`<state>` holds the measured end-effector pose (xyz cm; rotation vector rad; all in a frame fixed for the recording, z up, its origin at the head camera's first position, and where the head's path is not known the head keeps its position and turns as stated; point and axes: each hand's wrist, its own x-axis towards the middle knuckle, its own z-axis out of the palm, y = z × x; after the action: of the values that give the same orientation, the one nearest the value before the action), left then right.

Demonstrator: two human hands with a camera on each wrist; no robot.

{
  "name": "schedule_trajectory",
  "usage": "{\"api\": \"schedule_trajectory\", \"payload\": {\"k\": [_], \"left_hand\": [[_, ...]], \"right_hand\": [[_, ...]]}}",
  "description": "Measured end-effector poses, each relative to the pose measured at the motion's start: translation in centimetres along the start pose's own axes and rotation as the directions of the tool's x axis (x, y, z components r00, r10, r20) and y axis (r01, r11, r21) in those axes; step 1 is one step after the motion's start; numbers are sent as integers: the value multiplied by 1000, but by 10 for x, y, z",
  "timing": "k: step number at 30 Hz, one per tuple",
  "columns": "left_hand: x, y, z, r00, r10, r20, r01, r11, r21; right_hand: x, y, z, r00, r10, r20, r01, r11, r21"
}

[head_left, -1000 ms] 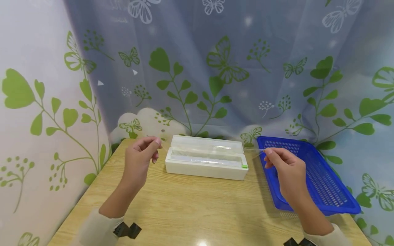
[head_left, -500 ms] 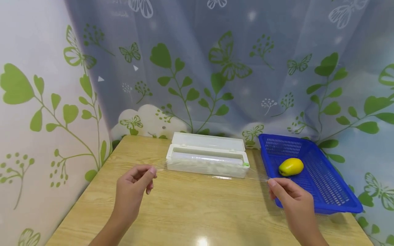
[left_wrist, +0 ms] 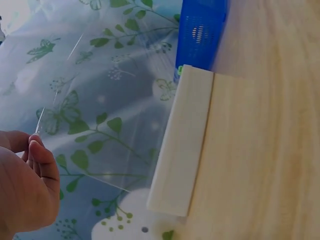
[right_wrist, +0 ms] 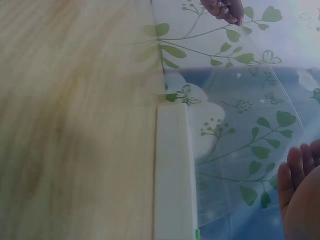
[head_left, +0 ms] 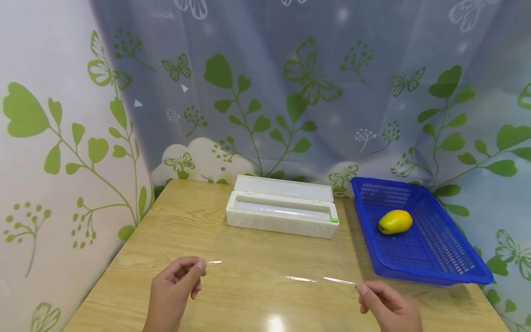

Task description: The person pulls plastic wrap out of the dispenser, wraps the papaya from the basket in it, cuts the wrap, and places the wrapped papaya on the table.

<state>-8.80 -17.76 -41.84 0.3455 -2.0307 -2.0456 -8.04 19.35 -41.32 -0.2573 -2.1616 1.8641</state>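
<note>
A sheet of clear plastic wrap (head_left: 300,279) stretches between my two hands, its front edge showing as bright glints. My left hand (head_left: 176,288) pinches one corner between thumb and fingers. The other corner is pinched by my right hand (head_left: 386,304). Behind them stands a long white wrap dispenser box (head_left: 282,225) with its lid (head_left: 284,188) raised at the back. A roll of wrap (head_left: 282,210) lies inside, and a green slider (head_left: 333,220) sits at the box's right end. In the left wrist view the sheet runs from the fingers to the box's top edge.
To the right stands a blue plastic basket (head_left: 423,272) holding a yellow mango-like fruit (head_left: 395,222). Everything rests on a wooden table (head_left: 199,203). A patterned curtain (head_left: 265,92) closes off the back and sides.
Both hands have drawn back towards the body, pulling the wrap out of the box over its front. The yellow fruit, earlier out of sight behind the right hand, now shows in the basket.
</note>
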Motion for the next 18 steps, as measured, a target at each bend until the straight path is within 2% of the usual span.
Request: {"api": "schedule_trajectory", "payload": {"k": [3, 5, 7, 12, 18], "left_hand": [[-4, -8, -2, 999, -47, -11, 47, 998, 41], [-6, -13, -4, 997, -74, -14, 75, 995, 62], [-7, -18, -6, 995, -103, -14, 104, 992, 78], [-7, -31, -9, 983, -184, -5, 184, 978, 96], [-10, -45, -11, 963, -270, -17, 270, 957, 105]], "right_hand": [[-4, 7, 1, 993, 113, -29, -114, 990, -80], [-7, 14, 3, 990, 141, -31, -144, 982, -122], [-11, 20, 6, 991, 133, -31, -137, 980, -147], [-20, 37, 11, 995, 79, -52, -84, 993, -89], [-22, 57, 9, 977, 214, -21, -215, 974, -71]]}}
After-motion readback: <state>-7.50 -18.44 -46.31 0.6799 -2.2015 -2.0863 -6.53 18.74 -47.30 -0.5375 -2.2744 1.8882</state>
